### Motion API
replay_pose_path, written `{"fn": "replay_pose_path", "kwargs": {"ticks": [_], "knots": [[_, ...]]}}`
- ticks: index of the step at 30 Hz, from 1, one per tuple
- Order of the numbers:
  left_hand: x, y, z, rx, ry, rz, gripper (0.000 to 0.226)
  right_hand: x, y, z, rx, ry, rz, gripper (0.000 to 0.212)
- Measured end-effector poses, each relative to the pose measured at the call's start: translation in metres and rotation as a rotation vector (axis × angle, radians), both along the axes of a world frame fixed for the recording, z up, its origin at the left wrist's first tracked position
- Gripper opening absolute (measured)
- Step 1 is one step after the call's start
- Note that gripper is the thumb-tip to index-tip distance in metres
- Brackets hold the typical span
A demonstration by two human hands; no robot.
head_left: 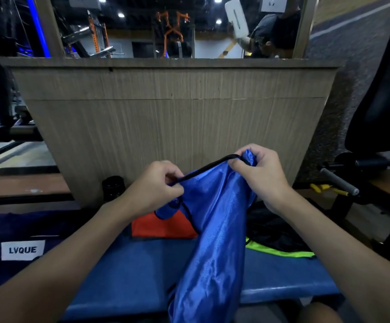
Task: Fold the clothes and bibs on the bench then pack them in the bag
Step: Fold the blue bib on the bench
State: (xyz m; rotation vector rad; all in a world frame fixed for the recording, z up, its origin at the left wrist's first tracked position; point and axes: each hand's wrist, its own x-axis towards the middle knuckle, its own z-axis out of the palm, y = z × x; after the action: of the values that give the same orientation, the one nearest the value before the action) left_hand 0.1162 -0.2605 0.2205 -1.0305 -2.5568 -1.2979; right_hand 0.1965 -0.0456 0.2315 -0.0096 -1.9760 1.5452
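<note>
A shiny blue drawstring bag (212, 248) hangs from both my hands above the blue padded bench (128, 276). My left hand (154, 187) pinches its black cord and the left side of the mouth. My right hand (259, 171) grips the bunched right side of the mouth, where the cord (203, 170) runs in. Behind the bag an orange folded bib (163, 226) lies on the bench. A neon yellow-green bib (280, 251) lies at the right, partly under a black garment (271, 227). A dark navy garment with a white "LVQUE" label (22, 250) lies at the left.
A wood-panelled wall (173, 117) with a mirror above stands right behind the bench. A black jar (113, 186) sits at its foot. Exercise-machine handles and a black seat (380, 96) crowd the right; a barbell rack (5, 131) stands at the left.
</note>
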Motion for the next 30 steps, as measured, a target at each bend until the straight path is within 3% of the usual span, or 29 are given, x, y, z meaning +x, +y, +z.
{"fn": "replay_pose_path", "kwargs": {"ticks": [2,5,9,13,16,18,21,30], "knots": [[0.000,-0.001,0.005,-0.019,0.027,0.008,0.022,0.000,0.004,-0.002,0.006,-0.031,-0.022,0.012],[-0.001,-0.002,0.011,-0.010,-0.075,-0.055,0.030,-0.001,0.007,-0.006,-0.013,-0.034,-0.077,0.009],[-0.002,-0.008,0.015,-0.044,-0.010,-0.028,0.021,-0.002,0.016,-0.004,-0.054,-0.040,-0.144,0.006],[-0.002,-0.008,0.015,0.142,-0.001,0.042,0.021,-0.002,0.023,-0.004,-0.022,-0.068,-0.184,0.006],[0.002,-0.005,0.018,0.316,-0.097,0.048,0.013,-0.003,0.025,-0.006,0.000,-0.108,-0.176,0.008],[0.003,-0.004,0.020,0.327,-0.100,0.039,0.016,-0.003,0.027,-0.006,0.008,-0.150,-0.157,0.007],[0.003,-0.005,0.024,0.321,-0.095,0.040,0.017,-0.002,0.030,-0.004,0.047,-0.173,-0.129,0.025],[0.009,0.004,0.032,0.162,-0.186,-0.074,0.016,0.014,0.007,0.019,0.417,-0.212,-0.007,0.045]]}}
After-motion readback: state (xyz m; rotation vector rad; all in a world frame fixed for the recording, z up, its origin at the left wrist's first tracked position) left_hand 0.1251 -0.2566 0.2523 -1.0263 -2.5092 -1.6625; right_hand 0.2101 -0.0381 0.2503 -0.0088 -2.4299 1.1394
